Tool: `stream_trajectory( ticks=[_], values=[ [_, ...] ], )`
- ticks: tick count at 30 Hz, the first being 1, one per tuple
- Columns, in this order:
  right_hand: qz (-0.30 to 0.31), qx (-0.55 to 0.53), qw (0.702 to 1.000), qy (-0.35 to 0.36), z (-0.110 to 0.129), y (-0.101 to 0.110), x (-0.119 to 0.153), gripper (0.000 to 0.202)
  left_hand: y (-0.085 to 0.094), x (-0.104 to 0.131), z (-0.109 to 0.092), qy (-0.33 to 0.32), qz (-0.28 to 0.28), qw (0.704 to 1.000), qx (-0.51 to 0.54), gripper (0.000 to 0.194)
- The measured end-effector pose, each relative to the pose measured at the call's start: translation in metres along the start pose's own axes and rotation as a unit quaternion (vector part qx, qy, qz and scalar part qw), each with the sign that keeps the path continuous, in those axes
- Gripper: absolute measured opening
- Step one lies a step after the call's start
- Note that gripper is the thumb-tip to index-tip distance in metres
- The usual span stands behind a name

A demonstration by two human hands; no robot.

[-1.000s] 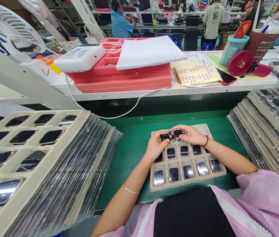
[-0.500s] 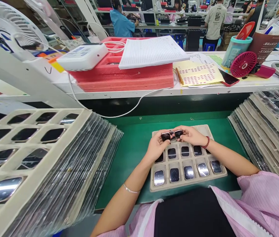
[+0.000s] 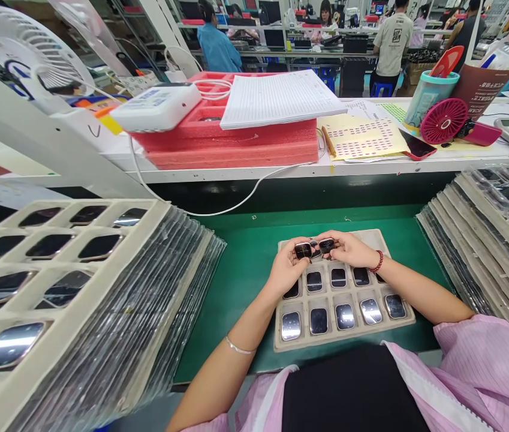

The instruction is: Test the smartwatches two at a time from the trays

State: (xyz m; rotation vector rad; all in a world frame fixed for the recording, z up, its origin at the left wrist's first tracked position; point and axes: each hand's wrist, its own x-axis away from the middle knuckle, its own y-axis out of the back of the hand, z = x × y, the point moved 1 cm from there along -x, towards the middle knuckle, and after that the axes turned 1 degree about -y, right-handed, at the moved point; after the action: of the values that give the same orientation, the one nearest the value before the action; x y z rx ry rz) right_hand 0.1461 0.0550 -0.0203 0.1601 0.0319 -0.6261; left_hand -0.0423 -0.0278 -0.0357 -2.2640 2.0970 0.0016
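Observation:
My left hand [image 3: 285, 267] pinches a square smartwatch body [image 3: 303, 250] with a dark glass face and shiny rim. A similar smartwatch body [image 3: 327, 245] is gripped in my right hand [image 3: 351, 249], close beside the first. Between the fingertips shows another small dark part, too small to make out. Both hands are above the far part of a beige moulded tray [image 3: 382, 240]. In the tray's nearer pockets lie several dark-faced watch bodies [image 3: 318, 321]; my hands and wrists hide some of the far pockets.
A tall stack of clear and beige trays [image 3: 164, 300] leans at left; another stack [image 3: 483, 246] stands at right. On the shelf ahead are red foam trays [image 3: 236, 150], a notebook [image 3: 281, 99], a phone [image 3: 417, 146] and a pink fan [image 3: 443, 120]. A white cable [image 3: 245, 201] hangs down.
Both hands stay in nearly the same place, still holding the two watch bodies. The faces tilt slightly differently. The camera view has shifted a little, and a background person in blue has turned.

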Motion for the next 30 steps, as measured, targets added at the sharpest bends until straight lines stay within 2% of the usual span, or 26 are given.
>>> stream_trajectory(
  ticks=[8,14,19,22,26,30],
  values=[
    [-0.020,0.009,0.999,-0.040,-0.0039,0.0015,0.0011,0.041,-0.0006,0.0011,-0.0014,0.003,-0.002,1.000,0.002,0.042],
    [-0.012,-0.003,1.000,-0.005,-0.0046,0.0005,0.0008,0.048,-0.0003,0.0009,-0.0009,0.003,-0.003,1.000,0.002,0.042],
    [-0.023,-0.014,0.999,-0.032,-0.0038,0.0009,0.0007,0.041,-0.0006,0.0016,-0.0015,0.005,0.006,1.000,0.020,0.043],
    [-0.026,-0.016,0.999,-0.035,-0.0032,0.0013,0.0011,0.044,-0.0008,0.0017,-0.0012,0.007,0.009,1.000,0.022,0.042],
    [-0.033,-0.006,0.999,-0.031,-0.0023,0.0017,0.0018,0.049,-0.0011,0.0007,0.0005,0.010,0.006,1.000,0.027,0.047],
    [-0.032,-0.004,0.998,-0.048,-0.0002,0.0017,0.0029,0.044,-0.0011,-0.0001,0.0021,0.015,0.002,1.000,0.020,0.055]
  ],
)
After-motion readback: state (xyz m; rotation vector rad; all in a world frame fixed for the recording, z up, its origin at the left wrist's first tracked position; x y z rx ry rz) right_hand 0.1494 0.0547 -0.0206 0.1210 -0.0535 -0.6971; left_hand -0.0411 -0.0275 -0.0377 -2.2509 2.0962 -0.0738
